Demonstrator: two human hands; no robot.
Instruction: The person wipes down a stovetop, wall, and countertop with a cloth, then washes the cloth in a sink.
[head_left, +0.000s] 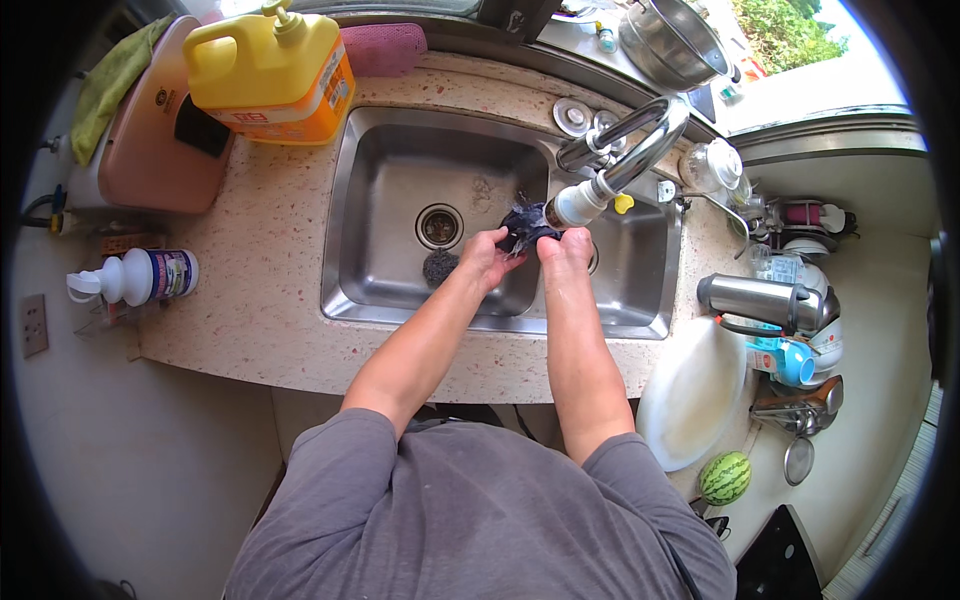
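Note:
Under the white spout head of the chrome faucet (643, 154), water splashes onto a dark wet item (517, 234). It looks like cloth, but the splash and my hands partly hide it. My left hand (487, 257) grips its near left side with the thumb on top. At its right side, directly below the spout, my right hand (566, 247) is closed on it, with fingers mostly out of sight. Both hands are over the divider of the double-bowl steel sink (390, 169). A dark scouring pad (439, 267) lies in the left bowl, near the drain strainer (439, 227).
A yellow pump jug (266, 79) stands behind the sink on the left. To its left is a pink appliance (161, 139), and a white bottle (142, 276) is nearer. On the right are a round cutting board (694, 394), a steel thermos (761, 300) and a watermelon (725, 478).

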